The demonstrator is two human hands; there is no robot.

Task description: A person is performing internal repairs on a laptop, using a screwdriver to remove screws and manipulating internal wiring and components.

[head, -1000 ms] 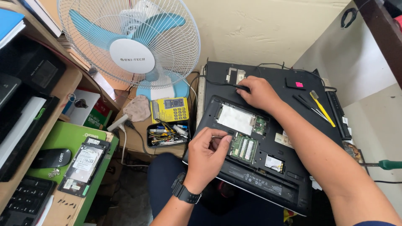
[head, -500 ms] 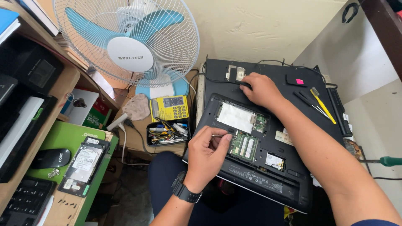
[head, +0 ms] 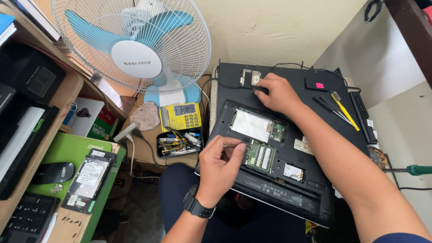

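Black laptop, base cover off, lies upside down across the lap. Left hand fingers pinch at green memory modules; right hand steadies the rear edge, fingers curled. Step judged: unseating memory; needs gentle latch release.

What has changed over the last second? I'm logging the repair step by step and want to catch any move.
Very little. The left hand stays at the edge of the open bay beside the green memory modules, fingers pinched together as before. The right hand still rests on the black panel behind the opened laptop. The fan only seems to shift as the view moves slightly.
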